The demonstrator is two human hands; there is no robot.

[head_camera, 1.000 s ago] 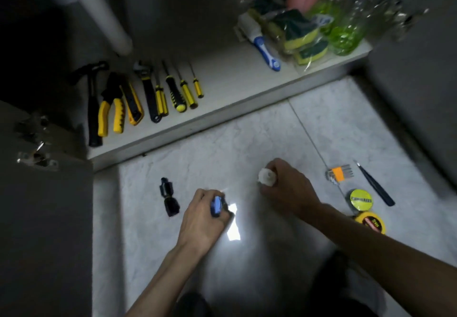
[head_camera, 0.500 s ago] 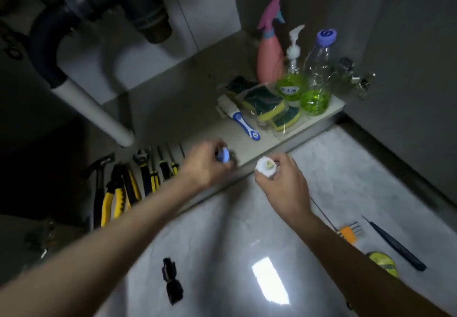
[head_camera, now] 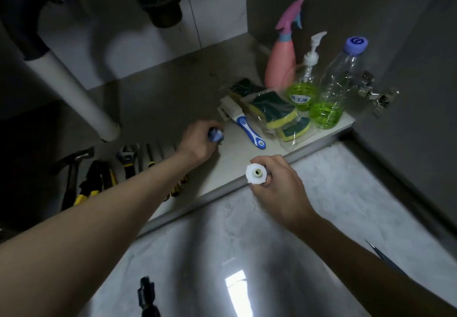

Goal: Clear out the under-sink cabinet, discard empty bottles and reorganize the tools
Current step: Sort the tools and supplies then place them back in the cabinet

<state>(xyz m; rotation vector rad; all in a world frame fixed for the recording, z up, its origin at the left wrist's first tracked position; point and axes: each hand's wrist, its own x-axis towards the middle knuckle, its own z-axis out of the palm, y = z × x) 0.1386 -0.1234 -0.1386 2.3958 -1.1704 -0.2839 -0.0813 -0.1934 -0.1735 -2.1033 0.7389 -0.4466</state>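
The left hand reaches into the under-sink cabinet, fingers curled round a small blue object held just above the cabinet floor; what the object is cannot be told. The right hand hovers over the cabinet's front edge, its fingers wrapped round a small white plastic fitting whose round open end faces the camera.

Under and left of the left forearm a row of tools lies on the cabinet floor: a hammer, yellow-handled pliers, an adjustable wrench and screwdrivers, partly hidden by the arm. A white drain pipe slants down toward them.

To the right of the left hand lies a blue-and-white scrub brush, touching a clear bag of green-and-yellow sponges. Behind the bag stand a pink spray bottle, a pump bottle with green liquid and a blue label whose writing is too small to read, and a clear bottle holding a little green liquid, its purple cap marked with a white swirl.

On the marble floor near the bottom edge lies a black object, and a dark slim tool shows beside the right forearm.
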